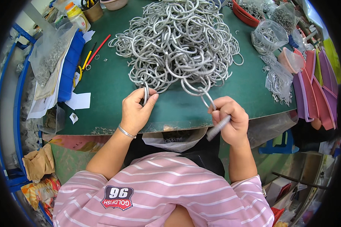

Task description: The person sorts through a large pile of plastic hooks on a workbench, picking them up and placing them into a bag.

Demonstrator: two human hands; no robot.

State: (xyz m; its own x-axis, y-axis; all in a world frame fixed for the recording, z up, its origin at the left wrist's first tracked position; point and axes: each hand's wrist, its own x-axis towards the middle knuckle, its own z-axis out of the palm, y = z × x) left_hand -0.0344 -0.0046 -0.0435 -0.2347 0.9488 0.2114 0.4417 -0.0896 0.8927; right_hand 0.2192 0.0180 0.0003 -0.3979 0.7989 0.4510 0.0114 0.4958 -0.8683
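1) Left of the frame: a blue plastic tray (72, 66)
2) Left of centre: the bare left hand (136, 111), thumb and fingers pinching a silvery-grey metal ring (146, 94)
3) Upper centre: a pile of ribbed silvery-grey metal rings (178, 45) on a dark-green tabletop (178, 113)
4) Right of centre: the bare right hand (234, 119), fingers curled, pinching a grey metal loop (211, 101); a blurred grey rod (218, 128) juts below

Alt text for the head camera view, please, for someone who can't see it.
A person's left hand pinches a grey ring and the right hand grips a blurred grey piece near the edge of a green table. Just beyond lies a big heap of grey rings, with clear bags of metal parts at the right.
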